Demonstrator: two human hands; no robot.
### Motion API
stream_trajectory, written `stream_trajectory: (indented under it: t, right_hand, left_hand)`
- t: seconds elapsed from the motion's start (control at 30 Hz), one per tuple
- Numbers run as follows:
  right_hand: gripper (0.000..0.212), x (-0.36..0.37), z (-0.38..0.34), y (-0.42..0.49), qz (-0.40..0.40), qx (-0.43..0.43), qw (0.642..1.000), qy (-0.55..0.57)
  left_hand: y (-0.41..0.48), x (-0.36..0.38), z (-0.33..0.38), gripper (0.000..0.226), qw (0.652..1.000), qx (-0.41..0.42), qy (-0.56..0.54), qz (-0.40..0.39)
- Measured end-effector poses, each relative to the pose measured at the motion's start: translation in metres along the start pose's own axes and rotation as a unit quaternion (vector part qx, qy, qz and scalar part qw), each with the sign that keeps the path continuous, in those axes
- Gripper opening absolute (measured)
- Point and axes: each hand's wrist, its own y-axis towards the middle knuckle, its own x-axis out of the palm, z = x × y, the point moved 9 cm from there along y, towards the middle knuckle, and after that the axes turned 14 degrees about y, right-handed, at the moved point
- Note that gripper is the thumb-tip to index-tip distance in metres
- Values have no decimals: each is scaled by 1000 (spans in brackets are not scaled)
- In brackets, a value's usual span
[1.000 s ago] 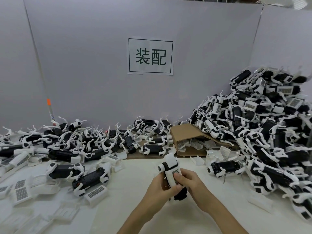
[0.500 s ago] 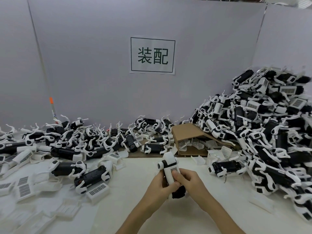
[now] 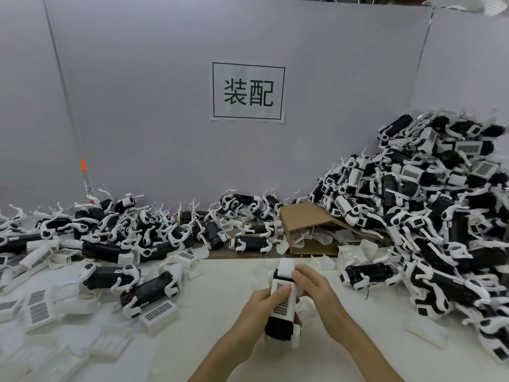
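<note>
1. The left hand [image 3: 257, 307] grips the black-and-white unit [image 3: 276, 330], thumb on its barcoded cover [image 3: 286, 268].
2. The right hand [image 3: 314, 288], earlier pinching mid-cover, now holds the cover's far end.
3. The unit, more upright before, now tilts over the table [image 3: 214, 299], black end toward the person.

On the white tabletop [image 3: 220, 312], a brown cardboard box [image 3: 305, 219] lies behind the black-and-white plastic device [image 3: 281, 307] at 6 o'clock; a heap of devices [image 3: 440, 216] fills 3 o'clock.
</note>
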Motion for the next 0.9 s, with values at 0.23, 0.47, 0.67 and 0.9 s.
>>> stream_trajectory:
  t: [0.23,0.47,0.67,0.9]
  right_hand:
    - [69,3,-1,-2,-17,20,998,52]
    - [51,5,3,-2,-23,67,994,86]
    - [40,-1,5,-4,-37,115,992,32]
    - [32,-2,-66,20,-113,79,989,51]
  left_hand:
    - [0,1,-1,49,1000,-5,14,-19]
    - [-2,3,0,52,998,-12,65,-4]
    - [-6,-50,5,59,970,6,68,233]
    - [-6,-103,-9,48,940,7,-59,337]
